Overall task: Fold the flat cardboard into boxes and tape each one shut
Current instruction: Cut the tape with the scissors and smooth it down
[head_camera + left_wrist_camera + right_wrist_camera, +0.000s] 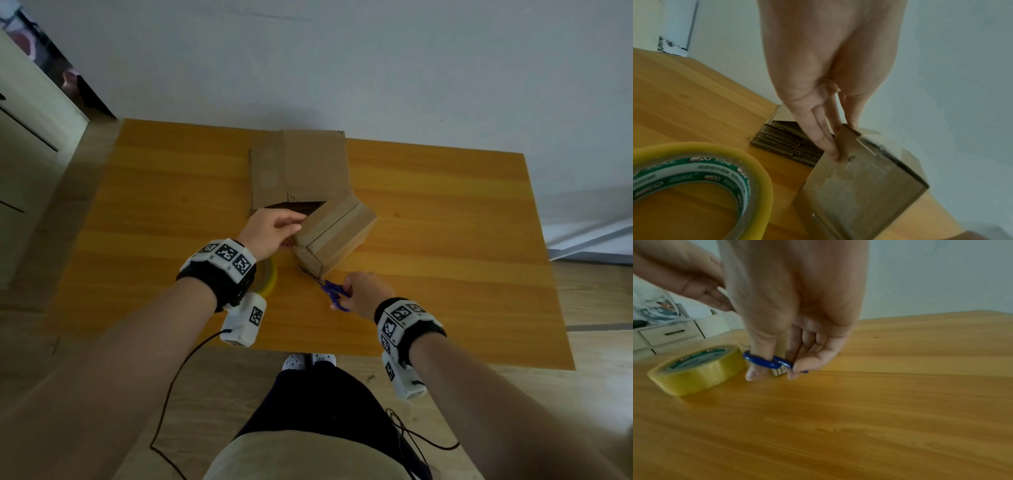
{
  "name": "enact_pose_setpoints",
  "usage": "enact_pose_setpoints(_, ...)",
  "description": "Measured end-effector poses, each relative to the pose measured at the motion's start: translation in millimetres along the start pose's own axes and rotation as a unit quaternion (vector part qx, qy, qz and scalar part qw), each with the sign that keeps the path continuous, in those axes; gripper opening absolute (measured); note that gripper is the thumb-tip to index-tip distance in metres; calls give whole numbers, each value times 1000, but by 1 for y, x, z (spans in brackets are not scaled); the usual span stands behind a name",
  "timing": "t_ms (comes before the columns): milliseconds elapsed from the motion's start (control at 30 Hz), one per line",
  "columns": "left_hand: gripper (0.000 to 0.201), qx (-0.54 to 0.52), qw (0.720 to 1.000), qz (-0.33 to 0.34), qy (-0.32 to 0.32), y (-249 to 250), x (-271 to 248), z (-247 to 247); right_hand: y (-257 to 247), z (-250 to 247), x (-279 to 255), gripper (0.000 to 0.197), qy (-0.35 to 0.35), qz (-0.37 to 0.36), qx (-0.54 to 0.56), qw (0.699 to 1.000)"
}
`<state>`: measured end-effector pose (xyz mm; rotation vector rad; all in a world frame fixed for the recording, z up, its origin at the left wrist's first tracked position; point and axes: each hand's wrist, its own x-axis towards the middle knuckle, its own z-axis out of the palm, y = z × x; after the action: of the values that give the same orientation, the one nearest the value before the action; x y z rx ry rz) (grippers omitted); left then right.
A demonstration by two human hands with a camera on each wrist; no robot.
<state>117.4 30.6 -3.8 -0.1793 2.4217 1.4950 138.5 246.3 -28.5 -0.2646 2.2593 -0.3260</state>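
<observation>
On the orange wooden table (445, 212) stands one folded cardboard box (334, 236), turned at an angle near the middle, its top flaps closed. Just behind it lies one stack of flat cardboard (301, 164), reaching to the far edge by the wall; the left wrist view shows several corrugated sheets in that stack, too many layers to count surely. The left hand (270, 233) holds the box at its left end: straight fingers (826, 142) lie pressed together against the side panel, the thumb on the top edge. One roll of yellowish tape (696, 369) lies flat just left of the box, partly under the left wrist. The right hand (364, 291) grips one pair of blue-handled scissors (334, 293) at the box's near corner, thumb through one loop, curled fingers (797, 369) at the other. Whether the blades are parted I cannot tell.
</observation>
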Motion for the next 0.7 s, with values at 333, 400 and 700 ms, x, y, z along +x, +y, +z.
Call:
enact_pose_setpoints(333,102,274,961,27,16,10,-18,29,1,21,14,19,74,32,-15,997)
enact_pose_setpoints(400,109,322,946,38,14,9,-19,35,1,24,16,18,78,26,-7,997)
enact_pose_setpoints(700,81,292,950,99,51,-2,-18,38,9,31,20,17,84,24,46,995)
